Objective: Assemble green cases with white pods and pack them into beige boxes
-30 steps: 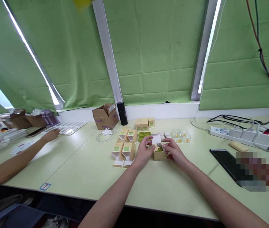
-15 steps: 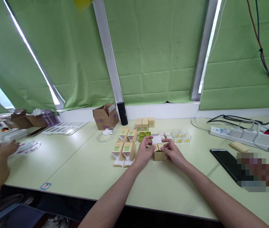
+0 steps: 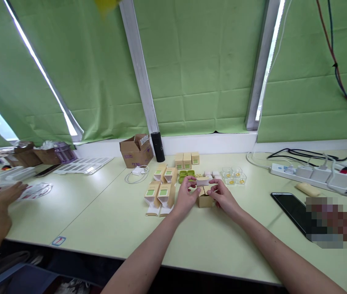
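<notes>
A small brown cardboard box [image 3: 205, 201] stands between my two hands, its top flap [image 3: 203, 182] bent up with the white inside showing. My left hand [image 3: 188, 196] grips its left side, thumb at the top edge and fingers on the flap. On the right side, my right hand [image 3: 222, 195] pinches the box in the same way. Left of my hands, several like boxes with green labels [image 3: 166, 192] lie with white flaps open. Behind are green square trays [image 3: 186, 175], small white pieces [image 3: 212, 174] and clear cups with yellow bits [image 3: 233, 175].
Three closed boxes [image 3: 187, 160] stand at the back, near a black bottle [image 3: 158, 146] and a larger carton [image 3: 136, 151]. To the right lie a phone [image 3: 296, 212] and a power strip [image 3: 311, 174] with cables. A co-worker's hand [image 3: 6, 196] is at far left.
The box's top flap has tipped down toward the opening, between my hands, which keep nearly the same place. The co-worker's hand has shifted slightly.
</notes>
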Demonstrator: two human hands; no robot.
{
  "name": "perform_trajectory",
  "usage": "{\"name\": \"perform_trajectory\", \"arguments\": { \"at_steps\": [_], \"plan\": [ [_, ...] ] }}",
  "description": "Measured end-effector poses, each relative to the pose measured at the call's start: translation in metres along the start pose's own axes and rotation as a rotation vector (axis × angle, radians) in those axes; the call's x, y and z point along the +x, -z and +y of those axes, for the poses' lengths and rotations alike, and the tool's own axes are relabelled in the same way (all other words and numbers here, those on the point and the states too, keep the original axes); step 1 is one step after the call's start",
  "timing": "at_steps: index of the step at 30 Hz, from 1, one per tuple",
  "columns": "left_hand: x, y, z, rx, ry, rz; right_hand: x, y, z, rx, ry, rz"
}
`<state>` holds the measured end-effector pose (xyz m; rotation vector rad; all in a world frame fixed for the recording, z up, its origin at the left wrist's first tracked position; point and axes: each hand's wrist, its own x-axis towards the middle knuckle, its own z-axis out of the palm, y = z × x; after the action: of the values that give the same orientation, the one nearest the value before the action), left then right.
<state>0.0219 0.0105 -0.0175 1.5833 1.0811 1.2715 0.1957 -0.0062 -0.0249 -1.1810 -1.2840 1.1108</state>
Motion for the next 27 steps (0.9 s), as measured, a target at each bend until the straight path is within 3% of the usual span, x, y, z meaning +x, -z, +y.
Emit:
{"name": "perform_trajectory", "arguments": {
  "at_steps": [10, 15, 19, 27],
  "plan": [
    [0.001, 0.001, -0.002, 0.041, -0.124, -0.038, -0.005, -0.002, -0.003, -0.131, 0.179, 0.089],
    [0.001, 0.001, -0.001, 0.040, -0.113, -0.035, -0.009, 0.000, -0.011, -0.135, 0.221, 0.061],
    [0.001, 0.002, -0.001, 0.056, -0.117, -0.034, -0.011, 0.008, -0.021, -0.146, 0.336, 0.021],
    [0.000, 0.003, 0.001, 0.108, -0.126, -0.018, -0.012, 0.013, -0.026, -0.321, 0.424, 0.058]
  ]
}}
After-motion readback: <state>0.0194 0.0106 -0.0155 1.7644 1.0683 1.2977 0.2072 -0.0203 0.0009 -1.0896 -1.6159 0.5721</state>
